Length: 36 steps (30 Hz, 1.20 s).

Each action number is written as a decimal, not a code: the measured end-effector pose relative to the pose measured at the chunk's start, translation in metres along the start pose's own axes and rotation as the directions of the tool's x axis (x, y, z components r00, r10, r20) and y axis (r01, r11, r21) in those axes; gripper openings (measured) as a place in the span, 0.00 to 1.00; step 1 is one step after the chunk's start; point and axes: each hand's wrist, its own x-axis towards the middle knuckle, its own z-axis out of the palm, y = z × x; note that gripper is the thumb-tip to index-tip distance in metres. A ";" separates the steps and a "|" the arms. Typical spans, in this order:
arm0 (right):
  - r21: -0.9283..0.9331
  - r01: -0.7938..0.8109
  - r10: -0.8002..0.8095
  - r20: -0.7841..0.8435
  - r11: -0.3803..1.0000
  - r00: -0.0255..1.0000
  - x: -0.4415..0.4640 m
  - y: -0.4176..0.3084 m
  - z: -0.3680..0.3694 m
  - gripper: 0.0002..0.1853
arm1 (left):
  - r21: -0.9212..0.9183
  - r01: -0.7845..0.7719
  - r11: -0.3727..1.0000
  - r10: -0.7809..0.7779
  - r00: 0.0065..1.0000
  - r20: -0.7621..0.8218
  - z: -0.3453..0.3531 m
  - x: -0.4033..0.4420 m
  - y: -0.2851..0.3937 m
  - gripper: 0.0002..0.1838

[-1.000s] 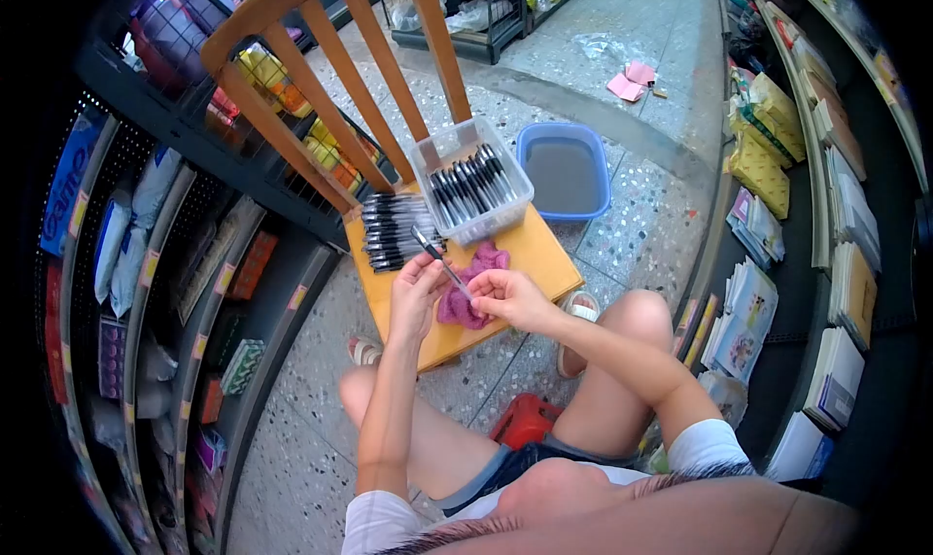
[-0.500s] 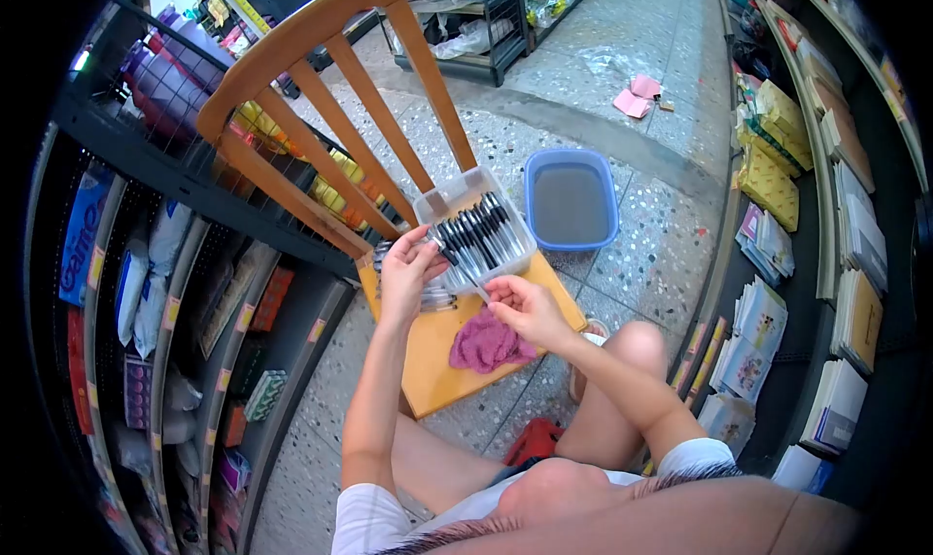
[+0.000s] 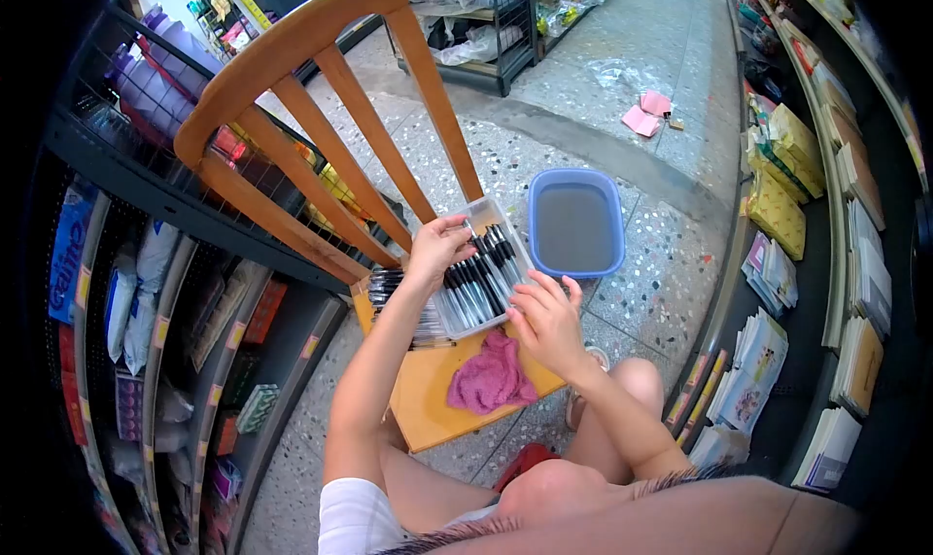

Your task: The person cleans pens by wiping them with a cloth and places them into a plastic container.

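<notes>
A clear plastic box of black-capped pens stands on the yellow seat of a wooden chair. Over the box's left part, my left hand has its fingers closed on a pen at the upper end of the row. My right hand is at the box's right edge, fingers apart, holding nothing. More pens lie in a pile left of the box, partly hidden by my left forearm. A crumpled pink cloth rests on the seat below the box.
A blue basin of greyish water is on the speckled floor right of the chair. The slatted chair back rises behind the box. Stocked shelves flank both sides. Pink papers lie on the floor farther off.
My hands have moved from above the cloth up to the box, with the pen now among the others. My right hand has let go of it and opened.
</notes>
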 end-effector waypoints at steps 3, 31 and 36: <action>-0.033 0.003 -0.002 0.020 0.999 1.000 0.001 -0.003 -0.002 0.06 | 0.089 0.040 0.995 -0.038 0.999 -0.026 0.005 0.008 -0.005 0.17; 0.059 0.045 -0.050 0.085 0.997 0.995 -0.005 0.009 -0.003 0.09 | 0.230 0.118 0.966 -0.109 0.993 -0.052 0.011 0.026 -0.024 0.12; 0.074 0.054 -0.060 0.076 0.996 0.995 -0.006 0.011 -0.002 0.09 | 0.279 0.082 0.957 -0.062 0.995 -0.080 0.012 0.029 -0.028 0.12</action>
